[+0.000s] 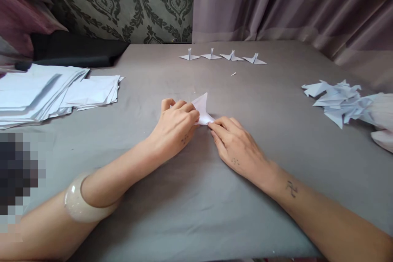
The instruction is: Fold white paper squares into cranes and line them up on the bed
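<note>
A piece of folded white paper (202, 108) with a pointed tip rising up lies between my hands at the middle of the table. My left hand (179, 125) has its fingers curled over the paper's left side, hiding that part of it. At its lower right corner, the fingertips of my right hand (235, 137) pinch the paper near the tabletop. A pale bangle (81, 202) circles my left forearm.
Several folded paper cranes (211, 54) stand in a row at the back, a paper scrap (233, 73) before them. Stacked white sheets (27, 94) and smaller paper pieces (92, 92) lie left, by a black cloth (76, 49). More folded papers (340, 100) are heaped right.
</note>
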`<state>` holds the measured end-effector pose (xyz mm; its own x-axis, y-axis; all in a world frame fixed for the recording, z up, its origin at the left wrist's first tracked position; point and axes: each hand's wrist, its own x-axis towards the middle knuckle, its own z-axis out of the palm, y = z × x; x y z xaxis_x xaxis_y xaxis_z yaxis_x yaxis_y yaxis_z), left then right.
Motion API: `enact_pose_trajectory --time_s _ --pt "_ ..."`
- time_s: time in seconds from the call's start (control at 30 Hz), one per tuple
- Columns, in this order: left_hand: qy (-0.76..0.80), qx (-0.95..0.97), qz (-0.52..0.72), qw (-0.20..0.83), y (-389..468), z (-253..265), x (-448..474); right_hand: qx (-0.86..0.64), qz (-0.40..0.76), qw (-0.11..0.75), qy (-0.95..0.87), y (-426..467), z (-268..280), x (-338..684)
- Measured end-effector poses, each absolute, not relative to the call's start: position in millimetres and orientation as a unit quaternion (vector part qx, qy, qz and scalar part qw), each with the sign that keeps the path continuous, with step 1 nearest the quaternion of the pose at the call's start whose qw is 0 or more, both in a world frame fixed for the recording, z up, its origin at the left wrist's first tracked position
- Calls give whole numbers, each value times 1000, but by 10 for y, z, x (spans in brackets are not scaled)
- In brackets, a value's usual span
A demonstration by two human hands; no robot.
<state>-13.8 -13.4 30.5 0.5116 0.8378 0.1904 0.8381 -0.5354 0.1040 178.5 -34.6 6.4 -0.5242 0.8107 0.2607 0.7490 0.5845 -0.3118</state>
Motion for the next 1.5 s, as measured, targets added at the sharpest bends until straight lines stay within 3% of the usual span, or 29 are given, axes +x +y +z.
enact_pose_trajectory --time_s 0.67,1.03,1.5 --pt "-519 -846 -117 -20 -63 294 -162 -469 57 101 -875 -404 160 1742" --pt "-544 -825 -137 -69 15 275 -147 -456 25 98 -884 -419 130 1727" --pt "-548 -820 -157 -49 84 274 -152 -441 7 72 -895 -400 135 1727"
